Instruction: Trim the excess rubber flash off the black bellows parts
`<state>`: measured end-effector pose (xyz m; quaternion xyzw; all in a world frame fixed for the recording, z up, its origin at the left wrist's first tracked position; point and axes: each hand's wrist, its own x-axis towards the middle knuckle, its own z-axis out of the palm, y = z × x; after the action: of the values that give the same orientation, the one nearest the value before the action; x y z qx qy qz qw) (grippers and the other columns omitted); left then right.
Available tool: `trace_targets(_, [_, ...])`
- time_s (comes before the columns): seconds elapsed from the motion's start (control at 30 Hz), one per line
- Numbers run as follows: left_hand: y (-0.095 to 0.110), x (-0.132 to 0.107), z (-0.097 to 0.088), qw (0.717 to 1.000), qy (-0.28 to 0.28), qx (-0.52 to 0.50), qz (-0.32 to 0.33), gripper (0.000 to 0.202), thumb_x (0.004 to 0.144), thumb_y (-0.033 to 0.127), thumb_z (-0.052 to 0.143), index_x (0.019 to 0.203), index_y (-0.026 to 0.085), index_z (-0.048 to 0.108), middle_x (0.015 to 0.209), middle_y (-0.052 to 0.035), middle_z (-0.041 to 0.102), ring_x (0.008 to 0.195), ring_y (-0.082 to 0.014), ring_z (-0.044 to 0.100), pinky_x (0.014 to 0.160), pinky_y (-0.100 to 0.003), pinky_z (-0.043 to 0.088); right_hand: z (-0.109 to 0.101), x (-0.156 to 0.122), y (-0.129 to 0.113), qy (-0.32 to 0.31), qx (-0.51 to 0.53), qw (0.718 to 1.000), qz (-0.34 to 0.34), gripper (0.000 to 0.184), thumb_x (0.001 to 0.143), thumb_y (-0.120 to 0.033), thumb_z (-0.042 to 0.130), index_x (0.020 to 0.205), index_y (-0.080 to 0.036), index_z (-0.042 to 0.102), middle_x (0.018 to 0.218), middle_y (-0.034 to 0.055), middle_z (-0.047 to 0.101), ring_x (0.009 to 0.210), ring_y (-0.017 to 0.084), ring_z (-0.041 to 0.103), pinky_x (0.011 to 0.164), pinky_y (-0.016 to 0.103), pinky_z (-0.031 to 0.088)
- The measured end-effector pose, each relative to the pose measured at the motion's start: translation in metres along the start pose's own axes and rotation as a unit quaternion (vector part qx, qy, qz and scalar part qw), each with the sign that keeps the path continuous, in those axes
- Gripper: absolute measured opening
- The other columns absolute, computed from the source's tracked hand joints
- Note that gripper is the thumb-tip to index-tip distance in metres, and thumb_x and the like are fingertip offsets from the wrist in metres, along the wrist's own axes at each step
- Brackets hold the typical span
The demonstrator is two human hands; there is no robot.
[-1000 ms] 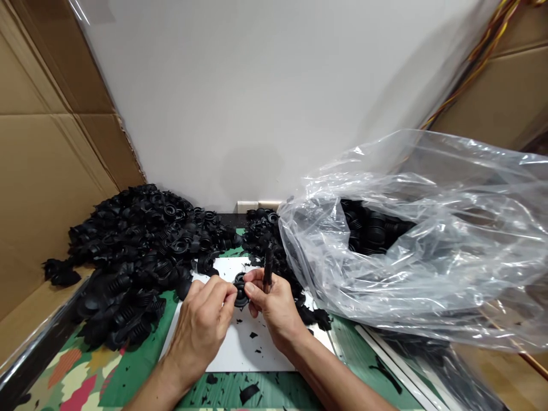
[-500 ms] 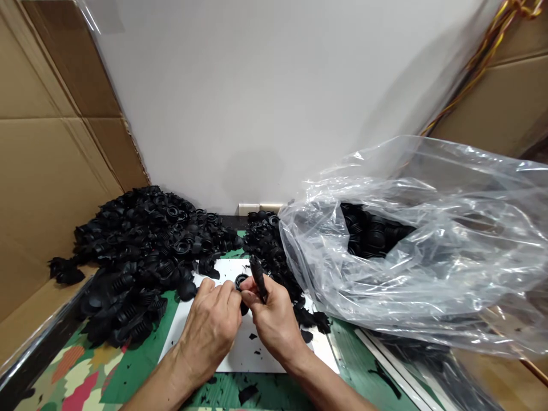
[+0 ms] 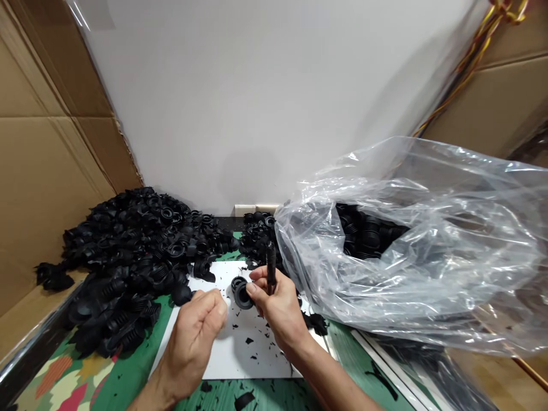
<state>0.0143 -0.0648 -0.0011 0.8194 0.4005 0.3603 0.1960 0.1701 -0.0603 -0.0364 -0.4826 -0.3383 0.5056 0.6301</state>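
Note:
Between thumb and fingers of my right hand (image 3: 278,305) is a black ribbed rubber boot (image 3: 242,294), its round opening facing me. The same hand also keeps a dark pen-like tool (image 3: 271,265) upright against the fingers; its tip is hidden. Just left of the boot and apart from it, my left hand (image 3: 199,319) is closed in a fist, and whatever it may hold is hidden. Both hands are over a white board (image 3: 231,359) strewn with small black scraps (image 3: 249,341).
A large heap of black rubber boots (image 3: 141,240) fills the left side. On the right, a clear plastic bag (image 3: 449,274) holds more of them. Behind the board is a smaller black pile (image 3: 257,228). Cardboard (image 3: 43,154) stands at the left, a pale wall (image 3: 265,103) behind.
My left hand has come away from the boot to the left and closed into a fist. My right hand still holds the boot, now turned into view, with the tool more upright.

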Motion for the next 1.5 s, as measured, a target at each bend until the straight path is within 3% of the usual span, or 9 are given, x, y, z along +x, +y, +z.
trace_targets(0.1, [0.002, -0.001, 0.001, 0.998, 0.057, -0.006, 0.011, 0.034, 0.090, 0.021, 0.042, 0.056, 0.022, 0.039, 0.053, 0.0036, 0.043, 0.053, -0.0125, 0.045, 0.049, -0.024, 0.040, 0.003, -0.002, -0.001, -0.005, 0.017, 1.000, 0.006, 0.019, 0.061, -0.023, 0.069, 0.075, -0.018, 0.057, 0.050, -0.0082, 0.046, 0.041, 0.007, 0.036, 0.039, 0.020, 0.028])
trace_targets(0.2, [0.007, 0.000, 0.005, 0.993, 0.114, 0.015, 0.040, 0.009, 0.084, 0.018, 0.054, 0.076, 0.022, 0.053, 0.069, 0.0022, 0.053, 0.058, -0.0122, 0.049, 0.055, -0.025, 0.043, 0.006, -0.004, -0.002, -0.008, 0.039, 0.999, 0.010, 0.018, 0.060, -0.022, 0.070, 0.074, -0.018, 0.058, 0.050, -0.0076, 0.047, 0.041, 0.006, 0.036, 0.038, 0.019, 0.029])
trace_targets(0.3, [0.011, 0.001, 0.010, 0.989, 0.127, 0.047, 0.067, 0.008, 0.084, 0.015, 0.057, 0.088, 0.022, 0.057, 0.081, -0.0001, 0.058, 0.066, -0.0129, 0.055, 0.061, -0.026, 0.046, 0.008, -0.004, -0.004, -0.015, 0.058, 0.998, 0.034, 0.018, 0.058, -0.022, 0.070, 0.071, -0.016, 0.058, 0.050, -0.0075, 0.048, 0.040, 0.005, 0.035, 0.037, 0.019, 0.028])
trace_targets(0.4, [0.010, 0.002, 0.012, 0.985, 0.139, 0.067, 0.076, 0.013, 0.085, 0.011, 0.053, 0.081, 0.022, 0.057, 0.079, -0.0006, 0.060, 0.073, -0.0144, 0.059, 0.065, -0.025, 0.048, 0.010, -0.004, -0.006, -0.030, 0.085, 0.994, 0.057, 0.020, 0.056, -0.023, 0.070, 0.071, -0.015, 0.059, 0.050, -0.0076, 0.049, 0.038, 0.005, 0.037, 0.036, 0.018, 0.029])
trace_targets(0.57, [0.005, 0.002, 0.012, 0.983, 0.152, 0.086, 0.055, 0.014, 0.083, 0.011, 0.053, 0.080, 0.022, 0.060, 0.076, -0.0001, 0.064, 0.067, -0.0149, 0.062, 0.061, -0.025, 0.050, 0.011, -0.005, -0.009, -0.047, 0.138, 0.987, 0.060, 0.024, 0.054, -0.025, 0.075, 0.071, -0.015, 0.061, 0.048, -0.0082, 0.047, 0.038, 0.005, 0.037, 0.036, 0.019, 0.030])
trace_targets(0.73, [0.005, 0.006, 0.005, 0.975, 0.126, 0.160, 0.093, 0.014, 0.084, 0.013, 0.051, 0.081, 0.022, 0.062, 0.076, -0.0003, 0.068, 0.064, -0.0149, 0.062, 0.055, -0.026, 0.045, 0.011, -0.004, -0.006, -0.047, 0.152, 0.986, 0.046, 0.026, 0.053, -0.028, 0.078, 0.070, -0.014, 0.063, 0.049, -0.0072, 0.048, 0.038, 0.006, 0.039, 0.037, 0.019, 0.031])
trace_targets(0.97, [0.008, 0.009, 0.001, 0.933, 0.054, 0.319, 0.160, 0.024, 0.090, 0.012, 0.043, 0.079, 0.019, 0.063, 0.071, -0.0038, 0.064, 0.062, -0.0194, 0.058, 0.059, -0.033, 0.036, 0.011, -0.004, -0.002, -0.045, 0.139, 0.989, 0.031, 0.022, 0.054, -0.024, 0.075, 0.070, -0.015, 0.063, 0.050, -0.0074, 0.047, 0.041, 0.006, 0.038, 0.038, 0.019, 0.031])
trace_targets(1.23, [0.005, 0.008, 0.008, 0.901, 0.010, 0.386, 0.198, 0.030, 0.087, 0.003, 0.040, 0.068, 0.018, 0.057, 0.062, -0.0029, 0.054, 0.056, -0.0208, 0.050, 0.058, -0.035, 0.033, 0.011, -0.007, -0.001, -0.056, 0.033, 0.998, -0.014, 0.011, 0.061, -0.019, 0.065, 0.072, -0.017, 0.061, 0.052, -0.0071, 0.048, 0.045, 0.008, 0.039, 0.045, 0.022, 0.034])
trace_targets(1.5, [0.006, 0.005, 0.020, 0.875, 0.047, 0.412, 0.249, 0.026, 0.079, 0.000, 0.045, 0.062, 0.018, 0.052, 0.058, -0.0049, 0.052, 0.054, -0.0210, 0.046, 0.054, -0.035, 0.034, 0.010, -0.017, -0.008, -0.066, -0.095, 0.987, -0.112, 0.006, 0.073, -0.022, 0.055, 0.073, -0.018, 0.060, 0.073, 0.0033, 0.065, 0.069, 0.018, 0.060, 0.065, 0.028, 0.048])
